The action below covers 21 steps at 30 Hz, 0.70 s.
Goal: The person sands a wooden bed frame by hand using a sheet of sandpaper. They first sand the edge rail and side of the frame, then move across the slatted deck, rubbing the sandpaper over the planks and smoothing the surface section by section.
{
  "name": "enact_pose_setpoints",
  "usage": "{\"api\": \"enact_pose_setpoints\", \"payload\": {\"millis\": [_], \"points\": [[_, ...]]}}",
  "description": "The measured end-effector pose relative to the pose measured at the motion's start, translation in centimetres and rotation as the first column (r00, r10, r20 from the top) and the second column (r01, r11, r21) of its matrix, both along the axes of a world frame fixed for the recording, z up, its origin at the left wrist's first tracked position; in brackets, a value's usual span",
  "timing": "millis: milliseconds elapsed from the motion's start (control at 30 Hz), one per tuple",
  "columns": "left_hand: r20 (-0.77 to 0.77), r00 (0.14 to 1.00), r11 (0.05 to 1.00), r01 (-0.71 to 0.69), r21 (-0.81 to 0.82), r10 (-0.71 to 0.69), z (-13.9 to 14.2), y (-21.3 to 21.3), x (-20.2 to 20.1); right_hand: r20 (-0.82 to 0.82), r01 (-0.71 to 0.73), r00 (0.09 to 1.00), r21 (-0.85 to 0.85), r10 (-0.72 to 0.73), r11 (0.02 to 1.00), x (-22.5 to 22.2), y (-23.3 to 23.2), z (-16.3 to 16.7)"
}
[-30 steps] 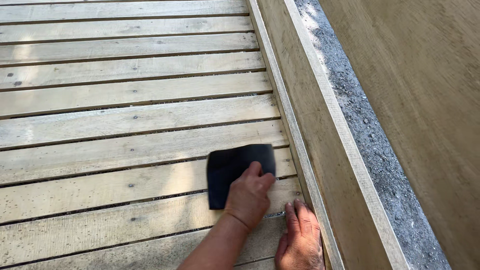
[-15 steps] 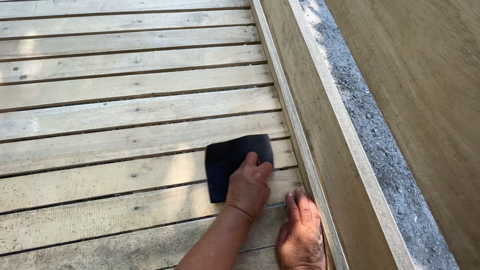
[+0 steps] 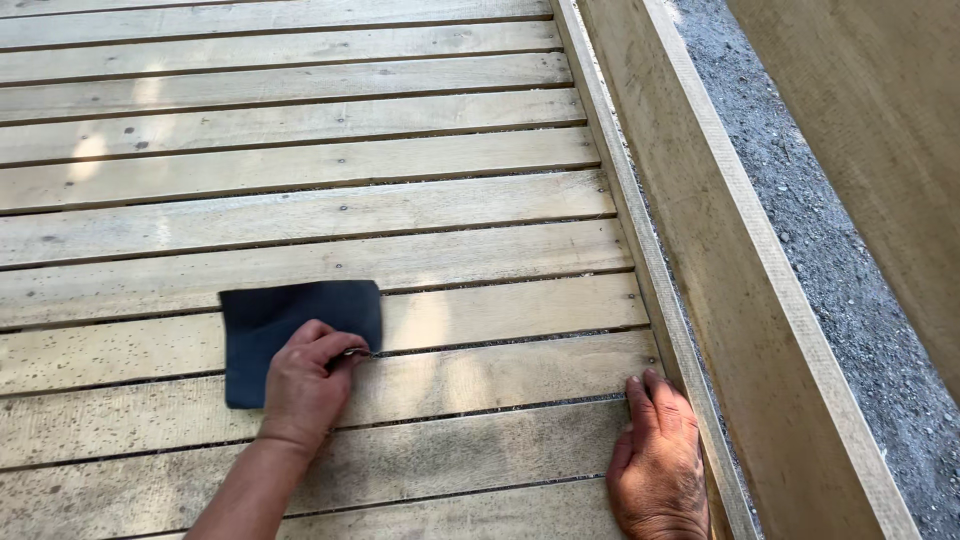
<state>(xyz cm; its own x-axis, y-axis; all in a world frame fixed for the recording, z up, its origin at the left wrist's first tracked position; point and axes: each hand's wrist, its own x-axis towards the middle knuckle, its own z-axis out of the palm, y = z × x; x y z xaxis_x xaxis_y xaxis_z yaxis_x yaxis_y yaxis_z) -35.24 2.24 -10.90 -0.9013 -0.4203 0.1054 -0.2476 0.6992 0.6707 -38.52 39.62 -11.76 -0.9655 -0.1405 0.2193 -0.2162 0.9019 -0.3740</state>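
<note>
My left hand (image 3: 305, 385) presses down on a dark blue-black sheet (image 3: 290, 320) that looks like sandpaper. The sheet lies flat across two pale wooden deck boards (image 3: 400, 210), and my fingers curl over its near right part and hide it. My right hand (image 3: 660, 460) rests flat with spread fingers on a board at the deck's right edge, touching the raised wooden rail (image 3: 690, 250). It holds nothing.
The boards run left to right with narrow dark gaps between them. A tall wooden edge plank borders the deck on the right. Beyond it lies a strip of grey gravel (image 3: 830, 240), then another wooden surface (image 3: 880, 90) at the far right.
My left hand has slid the dark sheet to the left, away from the rail. My right hand stays by the rail, now further from the left hand.
</note>
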Motion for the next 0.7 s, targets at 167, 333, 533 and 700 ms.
{"api": "enact_pose_setpoints", "payload": {"millis": [167, 333, 533, 700], "points": [[-0.140, 0.970, 0.980, 0.201, 0.004, -0.198, 0.5, 12.2, -6.4, 0.000, -0.003, 1.000, -0.018, 0.003, 1.000, -0.4, 0.4, 0.5], [-0.232, 0.907, 0.927, 0.372, 0.049, -0.352, 1.7, 11.5, -4.3, 0.015, -0.019, 1.000, -0.005, 0.019, 1.000, -0.7, 0.9, 0.4], [0.088, 0.958, 0.952, 0.255, 0.170, -0.272, 1.3, 5.7, 3.6, -0.029, -0.031, 0.999, -0.003, 0.030, 1.000, -0.4, 0.8, 0.1], [-0.045, 0.912, 0.909, 0.410, 0.074, -0.407, 1.6, 16.8, -2.3, -0.059, -0.049, 0.997, 0.002, 0.049, 0.999, -0.5, 0.9, 0.2]]}}
